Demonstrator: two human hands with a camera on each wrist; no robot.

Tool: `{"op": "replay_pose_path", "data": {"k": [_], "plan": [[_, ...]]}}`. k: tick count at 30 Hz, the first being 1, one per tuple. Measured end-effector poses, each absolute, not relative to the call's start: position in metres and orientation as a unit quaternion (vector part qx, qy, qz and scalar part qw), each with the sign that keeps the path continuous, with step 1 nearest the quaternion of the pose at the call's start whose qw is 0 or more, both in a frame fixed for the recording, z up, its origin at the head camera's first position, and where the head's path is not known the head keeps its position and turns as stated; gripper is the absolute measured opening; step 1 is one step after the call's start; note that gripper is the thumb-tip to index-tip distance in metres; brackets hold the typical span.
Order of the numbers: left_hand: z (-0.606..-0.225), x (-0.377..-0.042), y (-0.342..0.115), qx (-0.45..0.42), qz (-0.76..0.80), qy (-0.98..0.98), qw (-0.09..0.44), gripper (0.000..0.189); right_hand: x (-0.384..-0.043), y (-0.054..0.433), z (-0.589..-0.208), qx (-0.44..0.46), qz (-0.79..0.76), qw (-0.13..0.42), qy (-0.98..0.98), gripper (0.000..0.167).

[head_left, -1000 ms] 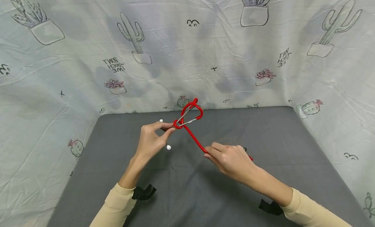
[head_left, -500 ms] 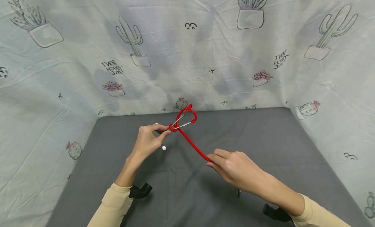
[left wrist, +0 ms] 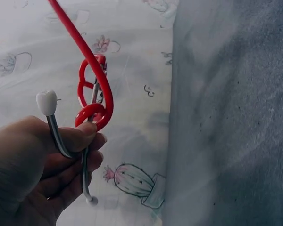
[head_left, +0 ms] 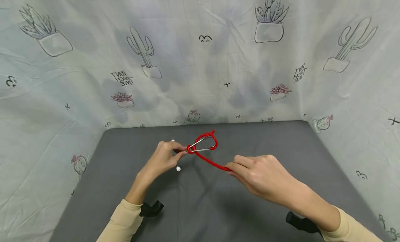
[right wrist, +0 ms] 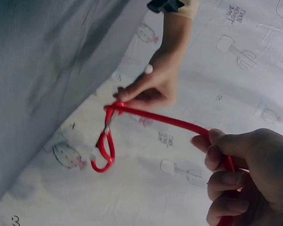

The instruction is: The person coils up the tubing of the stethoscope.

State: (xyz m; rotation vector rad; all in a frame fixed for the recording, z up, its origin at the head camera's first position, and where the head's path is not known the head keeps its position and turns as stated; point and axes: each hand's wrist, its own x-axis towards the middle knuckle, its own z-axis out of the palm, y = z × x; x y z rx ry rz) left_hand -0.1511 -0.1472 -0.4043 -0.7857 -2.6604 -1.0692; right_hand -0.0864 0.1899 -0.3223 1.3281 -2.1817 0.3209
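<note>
The stethoscope of glossy red rubber tubing and thin silver metal arms [head_left: 212,163] hangs in the air between both hands, above the counter. Its red tubing makes a tight coil [head_left: 189,149] around the metal arms [head_left: 200,150], close to the left hand's fingertips. Compared with a half-second back, I see the run out to the right flatter and gently bowed, where it sloped more steeply; the dark ring that showed below the right hand is out of my head view now. I read this as slack being shifted with the coil kept in place; winding or unwinding, I can't tell.

The left hand [head_left: 164,157] pinches the arms between thumb and fingers, the white ear tips [head_left: 178,168] sticking out either side of it. The right hand [head_left: 264,176] is curled round the tubing, which leaves the right wrist view at the bottom edge. Beneath lies the grey cloth-covered counter [head_left: 203,207]; behind it hangs a pale, cactus-printed fabric backdrop [head_left: 175,44].
</note>
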Motion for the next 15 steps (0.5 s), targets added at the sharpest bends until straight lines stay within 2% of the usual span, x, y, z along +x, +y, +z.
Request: {"op": "replay_pose_path", "data": {"k": [2,7,12,15], "plan": [[-0.405,-0.149,-0.145,-0.277,-0.354,-0.890,0.075,0.011,-0.090,0.190,-0.320,0.498,0.127,0.288,-0.808,0.012],[-0.407,-0.145,-0.142,-0.313,-0.340,-0.885,0.054,0.010,-0.100,0.187,-0.315,0.500,0.122,0.317,-0.797,0.035],[-0.409,-0.142,-0.137,-0.361,-0.322,-0.873,0.055,0.011,-0.110,0.185,-0.308,0.510,0.116,0.337,-0.783,0.004],[-0.410,-0.139,-0.134,-0.393,-0.310,-0.864,0.059,0.011,-0.117,0.185,-0.305,0.509,0.114,0.336,-0.784,0.018]]}}
